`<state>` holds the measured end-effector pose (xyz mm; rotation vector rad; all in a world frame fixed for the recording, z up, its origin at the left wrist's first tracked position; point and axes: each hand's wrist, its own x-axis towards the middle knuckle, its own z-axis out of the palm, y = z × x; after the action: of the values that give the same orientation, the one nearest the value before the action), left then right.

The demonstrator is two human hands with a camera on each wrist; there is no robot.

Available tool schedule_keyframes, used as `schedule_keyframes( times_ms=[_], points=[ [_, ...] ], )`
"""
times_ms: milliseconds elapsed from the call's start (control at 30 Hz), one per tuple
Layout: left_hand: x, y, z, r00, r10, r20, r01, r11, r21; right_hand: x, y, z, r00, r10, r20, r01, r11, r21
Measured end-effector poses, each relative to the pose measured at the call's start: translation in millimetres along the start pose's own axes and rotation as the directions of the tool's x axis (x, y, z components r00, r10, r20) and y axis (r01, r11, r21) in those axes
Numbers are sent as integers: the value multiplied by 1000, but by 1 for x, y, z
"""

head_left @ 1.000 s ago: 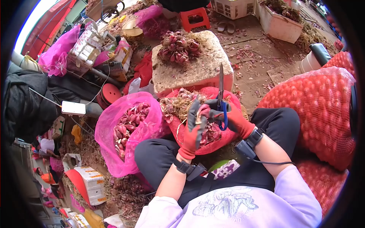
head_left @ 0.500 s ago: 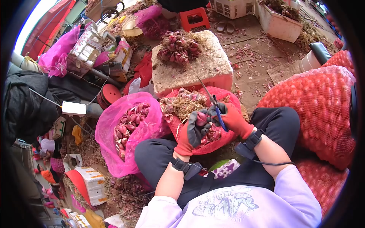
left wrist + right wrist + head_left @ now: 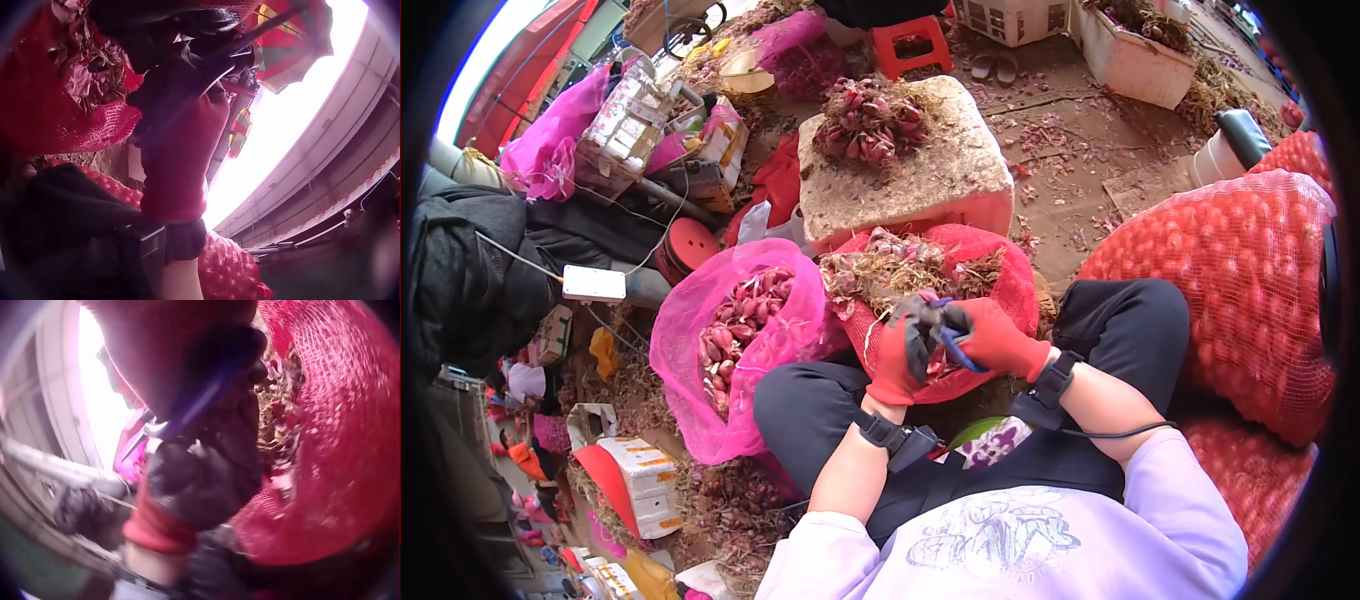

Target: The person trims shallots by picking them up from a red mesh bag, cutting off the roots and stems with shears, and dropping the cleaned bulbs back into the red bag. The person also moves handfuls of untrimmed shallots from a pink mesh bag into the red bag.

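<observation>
Both hands wear red gloves with dark grey palms and meet over a red mesh bag (image 3: 1022, 300) of shallots with dry stalks. The left hand (image 3: 900, 350) has its fingers curled round a shallot (image 3: 927, 295), mostly hidden by the glove. Beside it, the right hand (image 3: 1005, 335) grips scissors by their blue handles (image 3: 956, 350). In the right wrist view a blue handle (image 3: 209, 397) crosses close over the left glove. To the left stands a pink mesh bag (image 3: 675, 345) with loose shallots (image 3: 740, 325) inside.
A foam block (image 3: 960, 150) ahead bears a bunch of shallots (image 3: 870, 120). Large red mesh sacks (image 3: 1220, 290) stand at the right. A red stool (image 3: 912, 50) and white crates (image 3: 1135, 60) lie farther back. White boxes (image 3: 645, 480) are at lower left.
The scissors have swung from pointing up and away to low across the left hand. The right hand has moved left and turned over; the shallot is now more hidden in the left hand.
</observation>
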<state>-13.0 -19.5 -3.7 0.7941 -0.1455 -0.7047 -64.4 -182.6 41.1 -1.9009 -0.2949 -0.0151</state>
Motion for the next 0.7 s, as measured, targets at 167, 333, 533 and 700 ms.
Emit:
schedule_keyframes(
  times_ms=[167, 333, 533, 700],
  points=[
    [-11, 19, 25, 964, -32, -265, 5, 995, -104, 6, -7, -13, 974, 223, -48, -202, 941, 270],
    [-8, -9, 3, 963, 244, -115, -120, 770, 627, 8, 14, -4, 983, -93, -156, 18, 902, -431],
    [-15, -14, -6, 956, 291, 25, -225, 679, 699, 4, 11, 3, 997, -59, -39, 25, 804, -594],
    [-4, 4, 17, 979, 90, -185, -94, 995, -14, 8, 20, 0, 952, 244, -182, -241, 970, 41]
  ],
)
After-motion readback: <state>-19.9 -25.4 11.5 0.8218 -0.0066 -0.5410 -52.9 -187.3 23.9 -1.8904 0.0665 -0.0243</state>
